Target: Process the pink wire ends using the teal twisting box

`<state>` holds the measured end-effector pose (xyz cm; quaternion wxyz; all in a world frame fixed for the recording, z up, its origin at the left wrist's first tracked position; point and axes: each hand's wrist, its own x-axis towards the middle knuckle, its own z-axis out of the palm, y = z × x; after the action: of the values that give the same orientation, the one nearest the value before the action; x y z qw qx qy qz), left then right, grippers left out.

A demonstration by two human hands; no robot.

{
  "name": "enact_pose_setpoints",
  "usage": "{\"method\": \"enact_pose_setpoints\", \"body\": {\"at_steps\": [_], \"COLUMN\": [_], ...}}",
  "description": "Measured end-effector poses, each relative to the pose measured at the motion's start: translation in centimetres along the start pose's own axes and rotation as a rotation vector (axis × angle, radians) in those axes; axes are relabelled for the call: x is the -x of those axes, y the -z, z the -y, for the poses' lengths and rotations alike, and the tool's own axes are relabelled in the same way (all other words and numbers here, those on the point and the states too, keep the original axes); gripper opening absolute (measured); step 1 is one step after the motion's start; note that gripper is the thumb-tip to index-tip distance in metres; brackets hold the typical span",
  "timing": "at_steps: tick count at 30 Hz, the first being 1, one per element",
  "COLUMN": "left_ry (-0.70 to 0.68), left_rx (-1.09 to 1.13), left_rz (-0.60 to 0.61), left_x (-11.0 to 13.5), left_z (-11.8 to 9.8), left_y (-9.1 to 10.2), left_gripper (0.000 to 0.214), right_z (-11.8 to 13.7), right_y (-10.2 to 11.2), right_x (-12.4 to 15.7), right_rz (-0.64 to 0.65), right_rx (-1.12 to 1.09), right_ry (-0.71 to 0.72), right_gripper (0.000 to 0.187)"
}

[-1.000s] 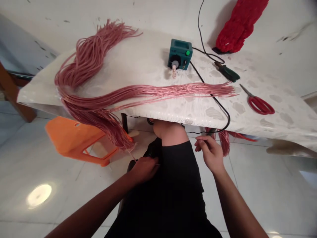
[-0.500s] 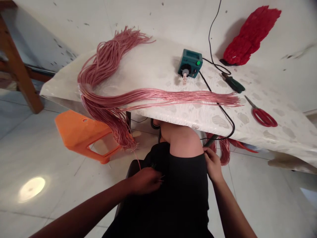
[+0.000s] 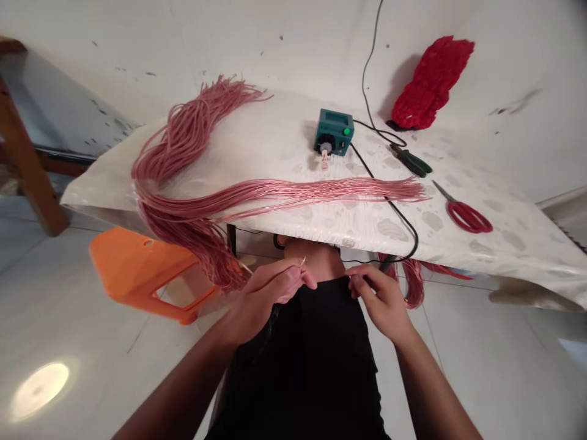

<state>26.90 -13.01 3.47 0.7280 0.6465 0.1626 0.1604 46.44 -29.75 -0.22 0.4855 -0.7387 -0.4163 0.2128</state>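
- Pink coated wires (image 3: pixel 192 211) drape over the near edge of the plastic-covered table (image 3: pixel 348 229), mostly bunched, one run spread rightward.
- Left hand (image 3: pixel 261 299) pinches a thin wire end (image 3: pixel 303 262) between thumb and finger.
- Right hand (image 3: pixel 380 302) curls nearly closed; whether it holds anything, I cannot tell.

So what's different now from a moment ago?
The left hand rose from the lap toward the table edge, pinching a thin wire. The right hand moved inward toward it. The pink wires, green box and red scissors stayed where they were.
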Motion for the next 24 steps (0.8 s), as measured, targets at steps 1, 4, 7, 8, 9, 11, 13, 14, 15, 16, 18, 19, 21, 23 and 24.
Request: {"method": "enact_pose_setpoints", "body": {"at_steps": [1,4,7,8,9,11,13,14,15,16,18,19,21,23,24], "left_ry": [0.000,-0.014,-0.096,-0.122,-0.135,-0.131,-0.119,-0.114,-0.113,-0.115,-0.118,-0.120,-0.123,-0.125,-0.129], "left_rx": [0.049,0.002,-0.151,-0.168,-0.164,-0.125,-0.086,-0.066,-0.043,-0.021,0.013,0.023,0.027,0.022,0.015], "left_rz": [-0.006,-0.070,-0.158,-0.183,-0.207,-0.243,-0.264,-0.274,-0.284,-0.294,-0.302,-0.299,-0.284,-0.260,-0.241], "left_x": [-0.4,-1.1,-1.1,-1.0,-0.9,-0.8,-0.6,-0.6,-0.5,-0.5,-0.4,-0.3,-0.2,-0.1,0.0], "left_z": [0.3,1.0,1.3,1.4,1.4,1.5,1.7,1.7,1.8,1.8,1.9,1.9,1.9,1.9,1.9], "left_y": [-0.7,-2.4,-3.4,-3.7,-3.9,-4.2,-4.3,-4.4,-4.4,-4.4,-4.3,-4.3,-4.4,-4.5,-4.6], "left_gripper": [0.037,0.034,0.028,0.026,0.024,0.019,0.015,0.014,0.013,0.012,0.011,0.009,0.007,0.008,0.008], "right_z": [0.9,3.0,3.9,4.1,4.1,4.2,4.2,4.2,4.1,4.1,4.1,4.1,4.2,4.4,4.6], "right_y": [0.0,-0.4,-0.9,-1.1,-1.3,-1.8,-2.3,-2.6,-2.9,-3.1,-3.4,-3.6,-3.6,-3.5,-3.4], "right_x": [0.2,0.7,1.1,1.2,1.2,1.1,1.0,1.0,0.9,0.9,0.9,1.0,0.9,0.8,0.7], "right_rz": [0.012,-0.003,-0.040,-0.045,-0.047,-0.036,-0.018,-0.012,-0.005,0.001,0.015,0.026,0.042,0.044,0.050], "right_rx": [-0.006,-0.039,-0.095,-0.114,-0.134,-0.168,-0.198,-0.211,-0.221,-0.229,-0.241,-0.248,-0.258,-0.242,-0.220], "right_ry": [0.045,0.128,0.159,0.166,0.170,0.162,0.151,0.148,0.142,0.138,0.127,0.126,0.139,0.166,0.176], "right_gripper": [0.017,0.015,0.019,0.020,0.020,0.019,0.016,0.014,0.011,0.009,0.009,0.009,0.009,0.008,0.009]}}
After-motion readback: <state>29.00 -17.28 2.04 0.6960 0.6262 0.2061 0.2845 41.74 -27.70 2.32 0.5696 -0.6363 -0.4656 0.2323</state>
